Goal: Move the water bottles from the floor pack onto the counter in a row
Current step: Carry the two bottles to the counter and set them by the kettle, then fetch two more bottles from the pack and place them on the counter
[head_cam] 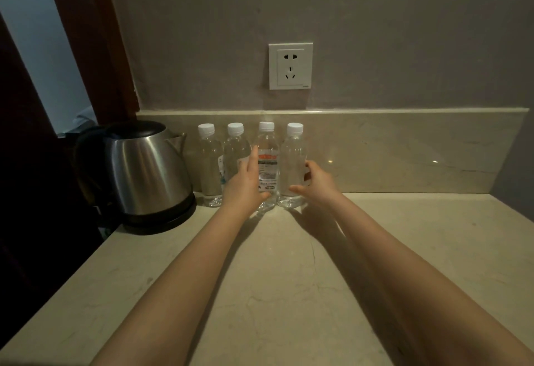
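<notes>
Several clear water bottles with white caps stand upright in a row on the marble counter [289,264], against the backsplash. My right hand [316,182] curls round the rightmost bottle [292,163], thumb in front and fingers on its right side. My left hand [245,182] has straight fingers lying along the left side of the labelled bottle [267,148], in front of the bottle beside it [235,146]. The leftmost bottle [208,160] stands untouched next to the kettle. The floor pack is out of view.
A steel electric kettle [147,172] on its black base fills the counter's back left corner. A wall socket [290,66] sits above the bottles. The backsplash [404,148] runs on to the right behind bare counter. A dark door frame [95,47] stands at left.
</notes>
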`<state>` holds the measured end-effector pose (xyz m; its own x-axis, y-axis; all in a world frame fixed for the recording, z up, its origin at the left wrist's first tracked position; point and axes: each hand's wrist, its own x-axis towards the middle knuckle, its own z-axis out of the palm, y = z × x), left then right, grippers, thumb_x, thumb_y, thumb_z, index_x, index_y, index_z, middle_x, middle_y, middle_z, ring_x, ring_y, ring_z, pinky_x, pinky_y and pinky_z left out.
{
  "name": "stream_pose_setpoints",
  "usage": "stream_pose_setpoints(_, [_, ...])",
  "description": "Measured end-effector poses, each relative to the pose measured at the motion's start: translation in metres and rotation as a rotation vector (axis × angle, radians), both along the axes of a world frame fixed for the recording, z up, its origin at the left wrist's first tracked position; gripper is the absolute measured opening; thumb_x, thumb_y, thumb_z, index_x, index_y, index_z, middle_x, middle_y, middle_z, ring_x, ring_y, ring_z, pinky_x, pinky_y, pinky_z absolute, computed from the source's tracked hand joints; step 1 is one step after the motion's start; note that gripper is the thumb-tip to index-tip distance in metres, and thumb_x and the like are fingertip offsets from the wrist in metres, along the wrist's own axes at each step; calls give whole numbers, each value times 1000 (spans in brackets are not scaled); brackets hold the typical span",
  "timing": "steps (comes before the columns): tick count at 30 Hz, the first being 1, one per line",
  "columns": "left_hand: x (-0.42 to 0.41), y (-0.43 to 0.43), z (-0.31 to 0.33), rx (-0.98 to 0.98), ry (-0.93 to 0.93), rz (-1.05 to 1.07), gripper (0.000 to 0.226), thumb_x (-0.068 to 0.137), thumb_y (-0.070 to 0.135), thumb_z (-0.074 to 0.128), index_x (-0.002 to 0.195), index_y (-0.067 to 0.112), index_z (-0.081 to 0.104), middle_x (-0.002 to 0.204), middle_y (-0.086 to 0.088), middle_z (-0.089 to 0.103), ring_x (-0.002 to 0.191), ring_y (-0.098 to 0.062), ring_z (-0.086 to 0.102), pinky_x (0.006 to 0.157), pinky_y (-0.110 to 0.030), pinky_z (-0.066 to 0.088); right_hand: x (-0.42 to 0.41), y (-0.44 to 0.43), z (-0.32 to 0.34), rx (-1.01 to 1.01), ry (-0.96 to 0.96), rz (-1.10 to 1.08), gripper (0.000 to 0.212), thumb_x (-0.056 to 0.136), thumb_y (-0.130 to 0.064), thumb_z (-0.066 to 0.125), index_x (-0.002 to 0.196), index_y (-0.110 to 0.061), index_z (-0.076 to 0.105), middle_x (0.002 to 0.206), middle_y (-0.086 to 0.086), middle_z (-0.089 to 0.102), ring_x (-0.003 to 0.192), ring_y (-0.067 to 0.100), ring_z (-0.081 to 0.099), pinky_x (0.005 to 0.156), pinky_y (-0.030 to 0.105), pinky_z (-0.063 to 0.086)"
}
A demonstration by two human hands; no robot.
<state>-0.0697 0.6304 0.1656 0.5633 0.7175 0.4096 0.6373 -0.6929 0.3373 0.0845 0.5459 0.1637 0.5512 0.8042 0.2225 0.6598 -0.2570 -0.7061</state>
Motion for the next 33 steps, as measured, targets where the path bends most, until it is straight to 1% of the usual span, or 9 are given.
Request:
stream_pose_setpoints(4, [-1,-1,-9,-36,12,24,116,79,29,74,147,30,-20,149,-9,38,108,-26,62,80,-38,55,-5,2,2,-50,-68,-39,66,80,-29,75,135,-15,41,123,7,63,111,26,60,83,28,44])
stream_pose_setpoints(8, [1,-4,-14,-107,-57,52,108,83,24,70,149,26,-16,138,-10,52,109,-26,62,81,-38,54,-16,3,1,-142,-254,-172,64,82,-43,69,131,-13,41,119,13,64,109,33,61,85,38,48])
stream_pose_setpoints(10, [0,-8,-12,-170,-118,50,101,84,25,69,151,25,-7,131,-9,57,109,-25,62,85,-40,55,-22,0,3,-198,-343,-220,62,84,-48,65,128,-11,42,120,14,63,111,34,61,86,38,48])
stream_pose_setpoints(12, [-2,-14,-7,-118,-162,60,86,85,28,68,149,21,11,125,-8,61,105,-25,63,80,-40,56,-25,-7,4,-247,-368,-224,65,83,-52,63,130,-11,42,124,14,62,114,33,59,87,38,47])
stream_pose_setpoints(17, [1,-60,18,51,-255,95,41,93,31,52,127,8,49,121,-10,58,103,-27,58,79,-37,48,-18,-62,20,-212,-243,-164,52,85,-51,59,125,-18,56,125,8,61,115,30,58,90,38,48])
stream_pose_setpoints(21, [35,-125,28,-14,-444,-24,23,91,21,52,103,4,62,104,-13,60,91,-28,57,74,-30,40,5,-154,34,-84,-189,-167,38,85,-46,57,114,-21,64,113,3,67,104,26,62,82,34,49])
stream_pose_setpoints(26, [126,-261,32,-178,-583,-235,19,88,17,55,95,4,66,94,-12,66,82,-21,58,73,-25,39,60,-321,39,89,-174,-320,29,88,-38,56,108,-21,68,102,0,70,98,21,62,78,30,46])
stream_pose_setpoints(29, [193,-359,27,-309,-597,-419,17,87,18,56,95,6,66,88,-8,67,78,-16,56,73,-27,44,95,-424,32,213,-124,-430,23,88,-31,59,103,-18,68,91,-2,68,87,15,61,75,25,44])
stream_pose_setpoints(33, [273,-502,13,-391,-536,-686,14,87,13,58,96,5,65,84,1,60,76,-11,53,62,-15,37,143,-555,13,274,-86,-659,18,86,-28,61,101,-19,68,84,-7,63,77,11,59,75,27,48])
